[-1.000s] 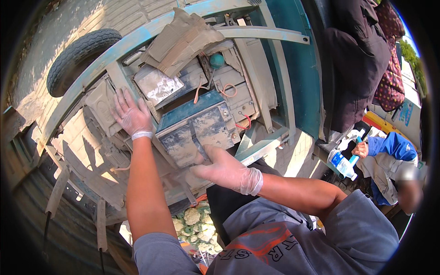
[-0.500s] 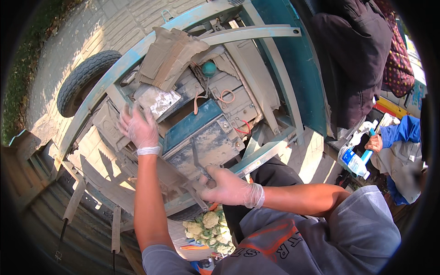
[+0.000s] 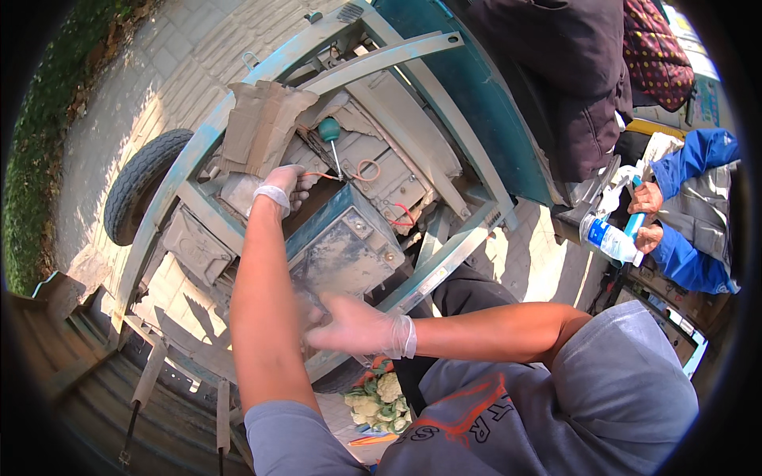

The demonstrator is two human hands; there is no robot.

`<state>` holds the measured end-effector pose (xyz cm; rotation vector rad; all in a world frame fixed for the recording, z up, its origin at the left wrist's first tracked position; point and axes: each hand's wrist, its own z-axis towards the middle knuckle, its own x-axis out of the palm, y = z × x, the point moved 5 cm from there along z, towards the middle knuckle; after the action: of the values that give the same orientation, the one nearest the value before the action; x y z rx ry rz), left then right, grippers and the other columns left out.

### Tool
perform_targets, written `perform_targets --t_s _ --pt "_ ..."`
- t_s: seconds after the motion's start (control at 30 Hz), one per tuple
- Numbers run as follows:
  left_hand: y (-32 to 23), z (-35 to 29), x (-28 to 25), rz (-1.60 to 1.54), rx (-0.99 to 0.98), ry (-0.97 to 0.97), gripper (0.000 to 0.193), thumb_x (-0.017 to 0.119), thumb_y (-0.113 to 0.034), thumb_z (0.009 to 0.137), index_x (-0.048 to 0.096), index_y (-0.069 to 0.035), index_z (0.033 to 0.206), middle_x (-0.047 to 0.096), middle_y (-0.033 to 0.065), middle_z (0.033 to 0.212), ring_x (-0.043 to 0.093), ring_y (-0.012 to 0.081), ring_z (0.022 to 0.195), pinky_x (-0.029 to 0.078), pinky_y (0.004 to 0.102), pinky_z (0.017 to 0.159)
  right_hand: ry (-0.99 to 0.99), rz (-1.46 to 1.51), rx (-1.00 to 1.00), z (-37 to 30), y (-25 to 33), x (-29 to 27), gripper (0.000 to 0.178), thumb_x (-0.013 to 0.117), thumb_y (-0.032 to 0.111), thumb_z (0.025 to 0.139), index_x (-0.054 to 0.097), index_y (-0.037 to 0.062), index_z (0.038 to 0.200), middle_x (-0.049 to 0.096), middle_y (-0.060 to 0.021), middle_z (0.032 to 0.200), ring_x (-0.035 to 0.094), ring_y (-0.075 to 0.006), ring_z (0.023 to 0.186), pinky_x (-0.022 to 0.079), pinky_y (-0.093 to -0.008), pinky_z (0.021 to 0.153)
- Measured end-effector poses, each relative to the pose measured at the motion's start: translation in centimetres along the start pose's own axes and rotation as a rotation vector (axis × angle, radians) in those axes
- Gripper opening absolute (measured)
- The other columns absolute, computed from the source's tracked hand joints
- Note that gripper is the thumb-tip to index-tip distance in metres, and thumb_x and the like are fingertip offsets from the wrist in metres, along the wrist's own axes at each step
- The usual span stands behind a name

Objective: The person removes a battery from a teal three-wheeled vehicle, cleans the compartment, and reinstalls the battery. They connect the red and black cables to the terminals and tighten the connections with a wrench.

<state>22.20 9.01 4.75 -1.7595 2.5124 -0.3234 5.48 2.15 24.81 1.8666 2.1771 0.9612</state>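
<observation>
My left hand (image 3: 286, 189), in a clear glove, has its fingers curled at the end of an orange wire (image 3: 321, 174), beside the gap in a teal metal frame (image 3: 208, 216). A dusty box-shaped battery (image 3: 349, 246) with a blue side sits tilted in that frame, just right of the gap. My right hand (image 3: 357, 325), also gloved, is at the battery's near edge; motion smears its fingers. A screwdriver with a round green handle (image 3: 329, 130) stands by the wires on the neighbouring dusty batteries (image 3: 389, 170). A red wire (image 3: 406, 214) runs by the battery's terminals.
Torn cardboard (image 3: 262, 131) lies on the frame's far bar. A tyre (image 3: 143, 186) stands to the left. Cauliflowers (image 3: 381, 401) lie below my arms. At right, another person's blue sleeves (image 3: 694, 258) reach toward a bottle (image 3: 609, 239) and a light-blue object. Dark cloth (image 3: 556, 63) hangs over the teal panel.
My left hand has moved right and away from me, to the orange wire, and its fingers have curled. My right hand has shifted left and blurred. The other person's second hand has appeared.
</observation>
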Motion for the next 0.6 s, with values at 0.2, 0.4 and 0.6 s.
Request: perform_targets --t_s 0.2,0.4,0.6 --pt "-1.5 0.7 2.4 0.072 0.115 0.093 0.029 0.054 -0.036 0.097 0.066 -0.009 0.1 0.069 0.0032 0.087 0.061 0.0141 0.073 0.048 0.0307 0.068 -0.018 -0.029 -0.087 0.5 0.3 -1.2 0.031 0.067 0.019 0.074 0.051 -0.001 0.092 0.059 -0.009 0.07 0.059 -0.0156 0.061 0.049 -0.0319 0.059" --pt "4.3 -8.9 0.1 0.137 0.621 -0.414 0.043 0.056 -0.032 0.098 0.063 0.007 0.115 0.068 0.012 0.104 0.062 0.0207 0.093 0.048 0.0317 0.088 -0.017 0.016 -0.027 1.4 0.1 -5.3 0.032 0.066 0.02 0.075 0.055 -0.0015 0.095 0.062 -0.0115 0.076 0.061 -0.017 0.068 0.05 -0.033 0.063" --pt "17.7 -16.4 5.2 -0.585 0.608 -0.549 0.041 0.048 -0.023 0.102 0.051 0.006 0.131 0.059 0.0146 0.128 0.056 0.0235 0.117 0.044 0.0367 0.1 -0.04 -0.139 -0.101 4.2 0.8 -5.5 0.031 0.066 0.019 0.074 0.057 -0.0039 0.093 0.063 -0.0123 0.081 0.062 -0.0186 0.072 0.051 -0.0336 0.066"
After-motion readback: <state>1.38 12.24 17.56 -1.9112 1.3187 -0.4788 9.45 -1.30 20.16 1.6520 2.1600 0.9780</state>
